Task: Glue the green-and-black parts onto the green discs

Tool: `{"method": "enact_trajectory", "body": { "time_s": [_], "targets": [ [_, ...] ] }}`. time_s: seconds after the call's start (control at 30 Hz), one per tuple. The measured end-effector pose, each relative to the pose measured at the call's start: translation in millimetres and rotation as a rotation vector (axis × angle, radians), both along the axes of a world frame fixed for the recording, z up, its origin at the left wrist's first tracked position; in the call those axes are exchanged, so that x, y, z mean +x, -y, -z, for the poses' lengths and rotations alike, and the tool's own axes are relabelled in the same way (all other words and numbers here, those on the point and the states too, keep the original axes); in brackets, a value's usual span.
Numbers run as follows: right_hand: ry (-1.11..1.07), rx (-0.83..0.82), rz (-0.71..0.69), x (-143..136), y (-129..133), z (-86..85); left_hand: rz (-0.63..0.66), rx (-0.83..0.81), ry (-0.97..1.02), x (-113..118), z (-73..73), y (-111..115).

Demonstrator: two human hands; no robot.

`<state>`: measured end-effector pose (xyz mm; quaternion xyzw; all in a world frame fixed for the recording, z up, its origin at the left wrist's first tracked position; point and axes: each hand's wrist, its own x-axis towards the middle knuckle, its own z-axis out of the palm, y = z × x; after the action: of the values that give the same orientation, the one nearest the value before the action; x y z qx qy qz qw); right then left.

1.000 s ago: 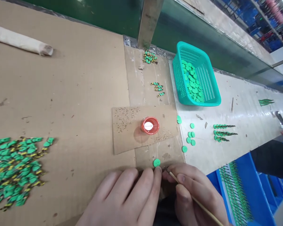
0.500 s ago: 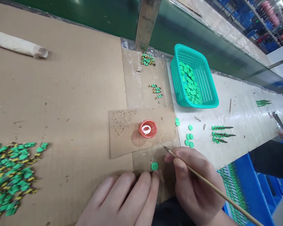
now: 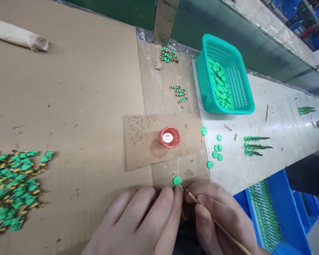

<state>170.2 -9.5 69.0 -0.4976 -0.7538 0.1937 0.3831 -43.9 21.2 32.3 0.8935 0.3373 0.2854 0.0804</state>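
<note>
My left hand [image 3: 142, 219] is closed, its fingers curled side by side and its thumb hidden. At its index fingertip is a green disc [image 3: 177, 180], which the fingers seem to hold by its near edge. My right hand [image 3: 223, 212] pinches a thin paintbrush [image 3: 230, 235] with a wooden handle. The brush's dark tip is close beside my left index fingertip, just below the disc; whether they touch cannot be made out. Beyond both hands, a small red cup [image 3: 177, 137] with shiny liquid stands on a cardboard piece [image 3: 138, 157] dotted with brown specks.
A teal basket [image 3: 243, 88] of green discs stands at the back right. Loose discs [image 3: 219, 148] and three rows of discs with dark spikes [image 3: 257, 146] lie on the right. Green-yellow pieces [image 3: 18, 187] are heaped left. Blue bins [image 3: 287, 209] stand below the right edge.
My right hand has drawn the brush back from the cardboard's edge to my left fingertips. A loose disc beside the right hand is now uncovered. The whole view has shifted slightly.
</note>
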Motion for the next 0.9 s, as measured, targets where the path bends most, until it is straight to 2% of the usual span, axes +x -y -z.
{"method": "enact_trajectory", "body": {
  "time_s": [0.23,0.7,0.8,0.9],
  "targets": [
    [0.015,-0.018,-0.018,-1,-5,0.0,-0.010,0.041,0.099,0,10.0,4],
    [0.027,-0.024,-0.028,0,-2,-0.5,-0.019,0.060,0.091,0,12.3,4],
    [-0.014,-0.063,-0.039,2,2,-1.6,-0.022,0.057,0.091,-1,10.9,5],
    [-0.088,-0.079,0.017,4,5,-2.5,-0.018,0.036,0.078,-3,8.2,5]
  ]
}}
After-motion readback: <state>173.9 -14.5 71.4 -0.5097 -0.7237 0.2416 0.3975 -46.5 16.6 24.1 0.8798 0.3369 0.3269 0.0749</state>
